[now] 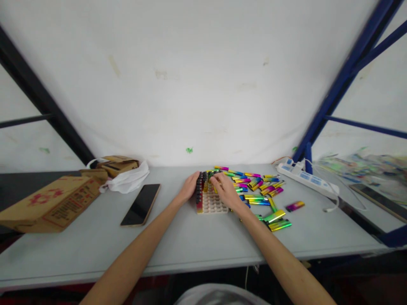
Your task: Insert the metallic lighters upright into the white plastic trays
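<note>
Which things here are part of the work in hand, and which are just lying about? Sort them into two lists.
In use:
- slotted tray, steadied by the left hand
- lighters standing in the tray
- loose rainbow lighters; the right hand is over the tray

Lying about:
- phone
- cardboard boxes
- white plastic bag
- power strip

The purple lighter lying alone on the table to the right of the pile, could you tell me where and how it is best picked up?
Pinch the purple lighter across its narrow width, near mid-length, coming straight down from above. It lies flat on the grey table, apart from the pile of lighters, so both long sides are free. The right hand is the nearer one; the power strip lies clear behind it.
</note>
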### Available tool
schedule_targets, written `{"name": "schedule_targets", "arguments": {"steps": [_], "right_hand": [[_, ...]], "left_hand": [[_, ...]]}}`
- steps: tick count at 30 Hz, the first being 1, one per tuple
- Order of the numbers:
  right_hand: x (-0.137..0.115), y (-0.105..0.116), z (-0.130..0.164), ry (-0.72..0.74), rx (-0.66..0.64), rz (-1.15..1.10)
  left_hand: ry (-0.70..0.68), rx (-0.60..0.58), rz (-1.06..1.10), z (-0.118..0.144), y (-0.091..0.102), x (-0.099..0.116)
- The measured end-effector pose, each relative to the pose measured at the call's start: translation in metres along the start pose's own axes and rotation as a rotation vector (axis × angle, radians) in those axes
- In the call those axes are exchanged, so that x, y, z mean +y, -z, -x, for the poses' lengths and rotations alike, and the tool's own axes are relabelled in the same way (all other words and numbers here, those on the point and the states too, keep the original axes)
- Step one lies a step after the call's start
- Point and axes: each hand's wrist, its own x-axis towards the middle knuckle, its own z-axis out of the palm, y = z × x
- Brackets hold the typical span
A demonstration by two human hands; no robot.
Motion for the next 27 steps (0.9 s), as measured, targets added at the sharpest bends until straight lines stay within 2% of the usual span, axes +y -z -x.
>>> {"name": "schedule_targets", "arguments": {"steps": [3,6,10,15,20,22,24,27], "right_hand": [[-0.003,0.001,0.002,0.093,-0.021,0.124],[-0.003,0.0,0.003,0.056,-0.101,0.154],[0.004,-0.001,0.003,0.054,-0.107,0.225],[0.009,-0.005,0.0,0.136,-0.229,0.501],[0.0,-0.007,-0.001,0.174,-0.239,0.748],[-0.003,0.001,-0.002,0.177,-0.229,0.727],[-0.001,0.018,-0.005,0.155,-0.18,0.686],[0.012,0.064,-0.011,0.074,-0.081,0.687]], "left_hand": [[-0.005,0.006,-0.021,0.0,0.0,0.0],[-0.001,0.007,-0.03,-0.001,0.001,0.001],[0.001,0.005,-0.027,-0.001,0.0,0.002],[-0.015,-0.007,-0.029,-0.001,0.0,0.001],[0.003,0.014,-0.05,-0.001,0.0,0.0],[0.013,0.012,-0.047,-0.001,0.0,0.001],[0.02,0.005,-0.038,-0.001,0.0,0.001],[0.022,0.001,-0.03,-0.002,0.0,0.001]]}}
